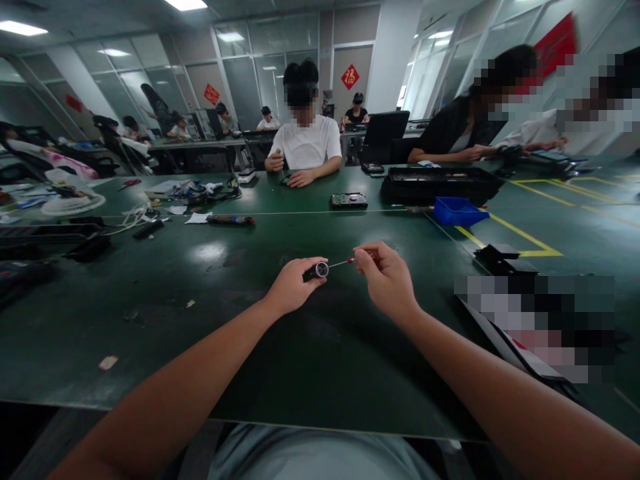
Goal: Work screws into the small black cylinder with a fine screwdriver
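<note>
Forearms (200,373) cross green table (100,347); left hand (290,288) clamps small black part (317,270): likely light, rigid, best pinched by rim. At 3 o'clock, right hand (387,280) grips thin screwdriver (344,263).

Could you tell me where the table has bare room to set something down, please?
Bare table lies left of the left hand, which holds a small part, and beyond the right hand with its screwdriver, up to the drive. Crowded: cables far left, bin right.

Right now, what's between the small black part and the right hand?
Only the screwdriver shaft, running from the right hand to the small black part; head view.
</note>
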Action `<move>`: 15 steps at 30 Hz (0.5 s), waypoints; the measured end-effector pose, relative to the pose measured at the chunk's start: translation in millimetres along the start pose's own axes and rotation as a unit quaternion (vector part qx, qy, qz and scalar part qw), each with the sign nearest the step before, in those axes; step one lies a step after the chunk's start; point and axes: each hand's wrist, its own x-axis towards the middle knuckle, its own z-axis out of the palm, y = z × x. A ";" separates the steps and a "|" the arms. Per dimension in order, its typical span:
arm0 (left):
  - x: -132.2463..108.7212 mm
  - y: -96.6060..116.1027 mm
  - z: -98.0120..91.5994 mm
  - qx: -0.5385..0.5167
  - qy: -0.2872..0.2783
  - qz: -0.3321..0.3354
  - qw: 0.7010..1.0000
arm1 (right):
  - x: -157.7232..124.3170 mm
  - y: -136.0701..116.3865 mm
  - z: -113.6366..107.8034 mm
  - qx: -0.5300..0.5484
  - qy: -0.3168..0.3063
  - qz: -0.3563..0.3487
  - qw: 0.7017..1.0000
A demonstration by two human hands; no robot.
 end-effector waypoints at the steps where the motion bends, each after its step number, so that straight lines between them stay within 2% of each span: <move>1: 0.1 -0.5 0.4 -0.002 0.002 0.000 1.000 | -0.2 1.0 0.6 0.019 -0.005 -0.004 1.000; 4: 0.5 -1.6 1.4 -0.010 0.005 0.000 1.000 | -1.0 1.4 1.5 0.052 -0.016 -0.004 0.999; 11: -0.1 -2.9 1.9 -0.011 0.005 0.007 1.000 | -2.7 -5.7 -0.2 0.004 -0.017 0.007 1.000; 15: 0.0 -2.8 1.3 -0.016 0.006 0.006 1.000 | -4.3 -5.9 -0.1 0.023 -0.022 0.009 0.999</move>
